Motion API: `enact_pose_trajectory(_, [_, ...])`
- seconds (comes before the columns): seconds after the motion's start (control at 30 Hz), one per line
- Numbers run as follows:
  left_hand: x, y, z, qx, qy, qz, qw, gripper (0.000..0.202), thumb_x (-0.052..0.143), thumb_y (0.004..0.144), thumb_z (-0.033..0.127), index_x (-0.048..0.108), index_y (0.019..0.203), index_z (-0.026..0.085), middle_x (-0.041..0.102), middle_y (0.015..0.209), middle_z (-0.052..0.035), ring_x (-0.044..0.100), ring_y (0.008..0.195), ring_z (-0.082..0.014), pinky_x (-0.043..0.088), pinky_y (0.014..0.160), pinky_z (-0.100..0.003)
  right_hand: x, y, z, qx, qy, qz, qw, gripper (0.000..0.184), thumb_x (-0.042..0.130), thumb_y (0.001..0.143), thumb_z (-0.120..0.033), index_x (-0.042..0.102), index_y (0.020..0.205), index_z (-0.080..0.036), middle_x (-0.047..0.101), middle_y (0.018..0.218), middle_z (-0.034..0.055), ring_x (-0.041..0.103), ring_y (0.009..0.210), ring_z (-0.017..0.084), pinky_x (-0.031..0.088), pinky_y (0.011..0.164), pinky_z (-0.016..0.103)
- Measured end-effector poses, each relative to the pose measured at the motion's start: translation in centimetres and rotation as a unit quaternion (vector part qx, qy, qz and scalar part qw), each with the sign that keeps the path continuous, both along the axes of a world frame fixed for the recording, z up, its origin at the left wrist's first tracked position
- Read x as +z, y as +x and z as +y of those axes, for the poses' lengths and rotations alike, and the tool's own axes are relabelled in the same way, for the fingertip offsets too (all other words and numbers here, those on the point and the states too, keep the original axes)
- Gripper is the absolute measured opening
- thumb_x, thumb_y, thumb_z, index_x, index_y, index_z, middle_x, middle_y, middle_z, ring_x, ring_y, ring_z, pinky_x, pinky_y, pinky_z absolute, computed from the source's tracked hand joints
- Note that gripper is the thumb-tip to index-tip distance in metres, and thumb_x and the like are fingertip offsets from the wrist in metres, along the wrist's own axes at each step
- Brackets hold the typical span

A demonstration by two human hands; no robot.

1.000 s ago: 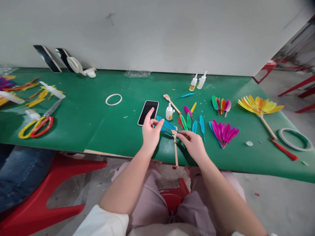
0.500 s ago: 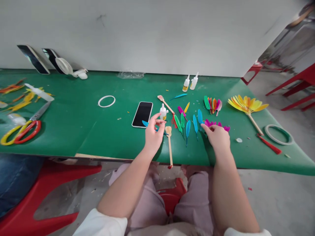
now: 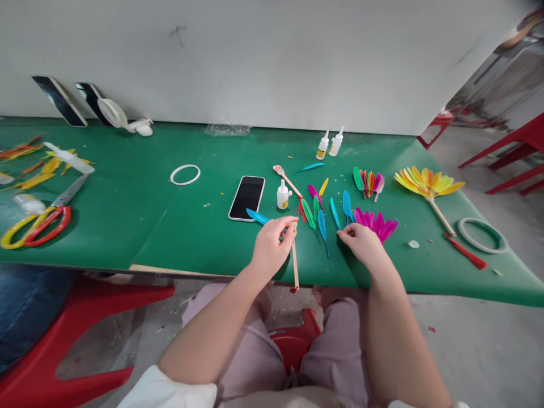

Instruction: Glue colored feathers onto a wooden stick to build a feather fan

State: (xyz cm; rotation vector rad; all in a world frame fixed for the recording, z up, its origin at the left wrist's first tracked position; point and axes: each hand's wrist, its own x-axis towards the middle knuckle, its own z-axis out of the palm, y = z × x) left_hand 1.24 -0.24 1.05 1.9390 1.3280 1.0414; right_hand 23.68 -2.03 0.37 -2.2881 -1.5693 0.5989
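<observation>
My left hand (image 3: 274,243) is closed, its thumb and forefinger at the rounded head of a wooden fan handle (image 3: 295,263) lying near the table's front edge. A blue feather (image 3: 257,216) sticks out leftward from under this hand; its quill end is hidden. Thumb and fingers of my right hand (image 3: 364,245) pinch the lower end of another blue feather (image 3: 335,213). Beside them lie a wider blue feather (image 3: 347,204), a blue feather (image 3: 323,226), a green feather (image 3: 309,214) and a fan of magenta feathers (image 3: 376,224).
A phone (image 3: 247,198) and a small glue bottle (image 3: 283,195) stand out beyond my left hand. Farther back are two glue bottles (image 3: 329,144). To the right are a yellow feather fan (image 3: 429,184) and a tape roll (image 3: 482,234); far left, large scissors (image 3: 46,224).
My left hand has moved down and right, onto the handle's head. My right hand has shifted left and down, from the wider blue feather to the one beside it.
</observation>
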Motion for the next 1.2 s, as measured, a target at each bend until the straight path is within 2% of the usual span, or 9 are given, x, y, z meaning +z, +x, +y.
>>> enact_pose_trajectory(0.13, [-0.3, 0.2, -0.4, -0.039, -0.09, -0.083, 0.992, 0.024, 0.048, 0.083, 0.027, 0.064, 0.099, 0.019, 0.069, 0.09, -0.0039, 0.063, 0.079, -0.015, 0.048, 0.075, -0.026, 0.9, -1.3, -0.1, -0.019, 0.096, 0.11, 0.989, 0.024, 0.049, 0.076, -0.042, 0.05, 0.068, -0.019, 0.052, 0.057, -0.0023, 0.045, 0.051, 0.011, 0.031, 0.049, 0.023])
enact_pose_trajectory(0.23, [-0.7, 0.6, -0.2, -0.051, -0.19, -0.156, 0.968, 0.029, 0.052, 0.081, 0.037, 0.066, 0.097, 0.017, 0.07, 0.088, -0.0055, 0.064, 0.082, -0.0182, 0.049, 0.073, -0.027, 1.0, -3.8, -0.4, 0.043, 0.128, 0.196, 0.971, 0.023, 0.051, 0.075, -0.041, 0.05, 0.07, -0.019, 0.051, 0.058, -0.003, 0.045, 0.052, 0.01, 0.034, 0.051, 0.022])
enact_pose_trajectory(0.37, [-1.2, 1.1, 0.3, -0.032, -0.237, -0.219, 0.946, 0.031, 0.064, 0.071, 0.041, 0.068, 0.089, 0.016, 0.069, 0.083, -0.0054, 0.063, 0.077, -0.0194, 0.048, 0.068, -0.027, 0.6, -6.9, -0.8, 0.132, 0.131, 0.126, 0.975, 0.016, 0.05, 0.077, -0.034, 0.05, 0.07, -0.019, 0.054, 0.062, -0.0022, 0.047, 0.056, 0.011, 0.034, 0.054, 0.022])
enact_pose_trajectory(0.57, [-0.8, 0.6, 1.0, -0.003, -0.26, -0.304, 0.916, 0.022, 0.066, 0.068, 0.034, 0.064, 0.079, 0.015, 0.068, 0.075, -0.0034, 0.062, 0.069, -0.0142, 0.046, 0.062, -0.024, 0.2, -8.1, -0.7, 0.16, 0.154, 0.107, 0.969, 0.018, 0.05, 0.08, -0.037, 0.056, 0.083, -0.02, 0.059, 0.071, -0.0015, 0.049, 0.059, 0.01, 0.035, 0.056, 0.022])
enact_pose_trajectory(0.7, [-0.4, -0.5, 1.8, 0.009, -0.264, -0.318, 0.911, 0.023, 0.065, 0.069, 0.034, 0.059, 0.082, 0.016, 0.066, 0.068, -0.0017, 0.062, 0.064, -0.014, 0.041, 0.053, -0.021, 0.1, -8.2, -0.3, 0.166, 0.146, 0.15, 0.964, 0.02, 0.051, 0.081, -0.038, 0.06, 0.076, -0.021, 0.062, 0.069, -0.0022, 0.052, 0.06, 0.01, 0.036, 0.057, 0.021])
enact_pose_trajectory(0.8, [-0.4, -1.8, 2.7, 0.056, -0.232, -0.314, 0.919, 0.025, 0.064, 0.068, 0.038, 0.06, 0.079, 0.015, 0.065, 0.067, -0.0015, 0.06, 0.063, -0.0139, 0.04, 0.052, -0.021, 0.0, -8.5, 0.1, 0.159, 0.145, 0.159, 0.964, 0.019, 0.052, 0.08, -0.036, 0.062, 0.074, -0.022, 0.063, 0.067, -0.0027, 0.053, 0.059, 0.011, 0.037, 0.057, 0.021])
enact_pose_trajectory(0.93, [-0.4, -4.3, 4.3, 0.13, -0.152, -0.28, 0.939, 0.023, 0.067, 0.065, 0.037, 0.063, 0.067, 0.015, 0.058, 0.061, 0.001, 0.053, 0.06, -0.011, 0.041, 0.059, -0.023, -0.4, -8.8, 0.5, 0.137, 0.162, 0.173, 0.962, 0.021, 0.052, 0.08, -0.038, 0.066, 0.083, -0.023, 0.067, 0.074, -0.001, 0.056, 0.062, 0.012, 0.039, 0.059, 0.022])
enact_pose_trajectory(1.03, [-0.7, -6.2, 5.6, 0.219, -0.07, -0.25, 0.941, 0.024, 0.069, 0.061, 0.035, 0.058, 0.054, 0.015, 0.053, 0.059, 0.0021, 0.051, 0.063, -0.0117, 0.039, 0.064, -0.024, -0.6, -8.6, 0.7, 0.103, 0.17, 0.179, 0.964, 0.028, 0.051, 0.079, -0.042, 0.066, 0.092, -0.023, 0.067, 0.073, 0.0005, 0.057, 0.062, 0.013, 0.042, 0.06, 0.024])
enact_pose_trajectory(1.2, [-1.5, -7.3, 6.7, 0.25, -0.068, -0.246, 0.934, 0.024, 0.069, 0.06, 0.033, 0.056, 0.048, 0.016, 0.052, 0.065, 0.0008, 0.053, 0.072, -0.0144, 0.04, 0.07, -0.026, -0.6, -8.0, 0.5, 0.079, 0.168, 0.19, 0.964, 0.029, 0.05, 0.079, -0.043, 0.067, 0.09, -0.022, 0.066, 0.069, 0.0006, 0.059, 0.062, 0.014, 0.044, 0.063, 0.026])
